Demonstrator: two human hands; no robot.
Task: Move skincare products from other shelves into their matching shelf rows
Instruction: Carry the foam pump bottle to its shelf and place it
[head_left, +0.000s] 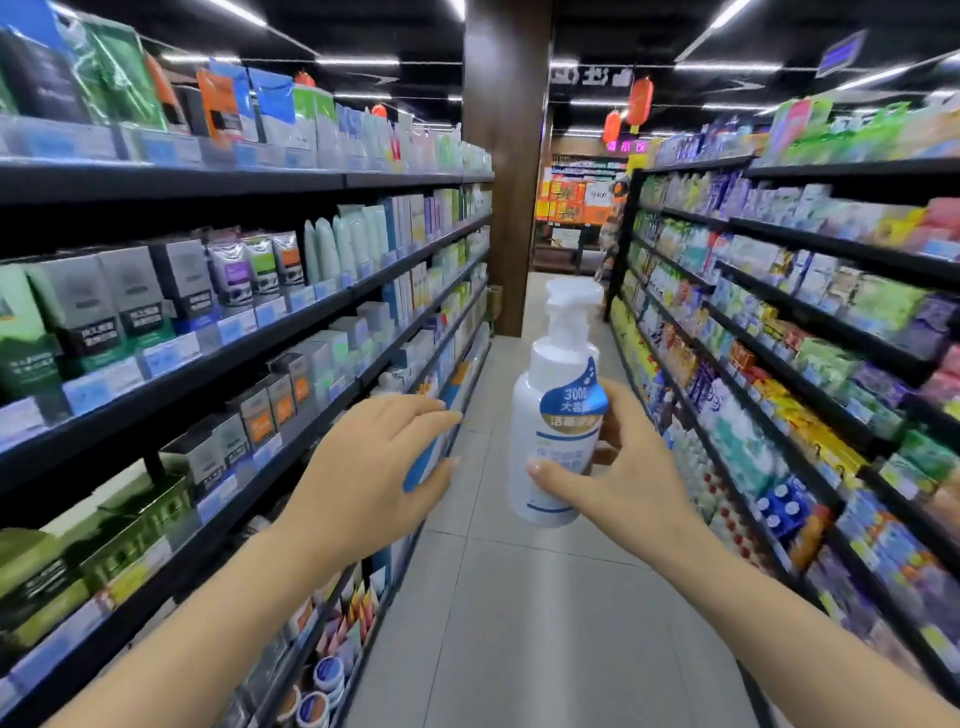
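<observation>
My right hand (621, 480) grips a white pump bottle (558, 415) with a blue and gold label, held upright over the aisle floor. Its thumb lies across the lower front of the bottle and its fingers wrap round the back. My left hand (371, 467) hovers to the left of the bottle with fingers straight and slightly spread, holding nothing. It is close to the front edge of the left shelving (291, 332), which carries boxed and tubed skincare products in rows.
Black shelving runs down both sides of a narrow tiled aisle (519, 623). The right shelves (810, 322) hold soaps and packets. A brown pillar (506, 156) stands at the far end of the left shelving. Small round jars (322, 686) sit on the lowest left shelf.
</observation>
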